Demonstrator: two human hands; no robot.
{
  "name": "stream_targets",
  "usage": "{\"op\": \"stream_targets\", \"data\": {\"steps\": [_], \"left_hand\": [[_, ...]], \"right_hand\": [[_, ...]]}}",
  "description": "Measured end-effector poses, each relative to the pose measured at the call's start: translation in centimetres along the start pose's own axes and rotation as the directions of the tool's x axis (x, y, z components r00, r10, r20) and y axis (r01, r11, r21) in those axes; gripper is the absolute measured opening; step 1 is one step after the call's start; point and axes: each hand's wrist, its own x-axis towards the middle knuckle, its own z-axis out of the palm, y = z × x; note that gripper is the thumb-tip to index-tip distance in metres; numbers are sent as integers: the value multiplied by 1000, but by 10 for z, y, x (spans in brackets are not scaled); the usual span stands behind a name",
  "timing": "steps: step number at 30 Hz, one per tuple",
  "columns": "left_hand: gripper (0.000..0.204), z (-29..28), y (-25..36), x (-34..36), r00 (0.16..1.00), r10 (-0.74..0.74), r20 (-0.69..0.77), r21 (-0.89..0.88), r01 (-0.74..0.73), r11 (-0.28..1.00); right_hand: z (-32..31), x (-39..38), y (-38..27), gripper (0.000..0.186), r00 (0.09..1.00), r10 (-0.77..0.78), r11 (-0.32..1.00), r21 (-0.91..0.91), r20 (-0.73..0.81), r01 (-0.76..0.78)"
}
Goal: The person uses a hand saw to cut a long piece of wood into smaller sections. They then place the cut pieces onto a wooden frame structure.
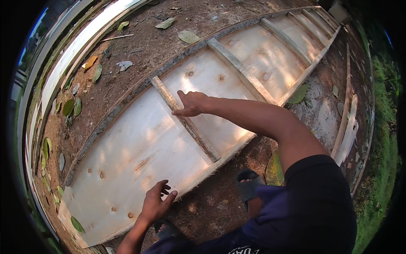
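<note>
A long, pale plywood panel (127, 139) lies on the ground, running from lower left to upper right, with wooden battens across it. My right hand (192, 104) reaches over the panel at the nearest crosswise batten (196, 136). Its thumb overlaps that batten, while the forefinger stretches out apart from it; the other fingers are partly hidden. Over the panel's near edge, my left hand (156, 204) hovers with its fingers spread and slightly bent, holding nothing. A second crosswise batten (241, 70) sits farther right, and a grey curved strip (114, 114) follows the far edge.
Dry and green leaves (188, 37) litter the brown soil. Long pale boards (72, 59) lie at the left, and loose wood strips (347, 127) at the right beside grass (382, 122). My sandalled foot (249, 186) stands close to the panel's near edge.
</note>
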Motion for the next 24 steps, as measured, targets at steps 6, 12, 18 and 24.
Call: {"op": "stream_targets", "data": {"steps": [6,12,18,24], "left_hand": [[79,9,83,72,914,-235,331,476,53,878],[95,79,105,153,958,-281,-57,220,287,932],[78,140,106,164,924,-237,-301,-9,245,969],[57,141,95,152,867,-293,-404,-118,268,956]], "right_hand": [[-12,21,8,91,999,36,984,175,-15,-33],[2,22,0,91,999,-41,991,129,-22,44],[27,32,-5,58,993,-43,978,200,-112,65],[35,35,-41,57,988,-106,987,111,-113,119]]}}
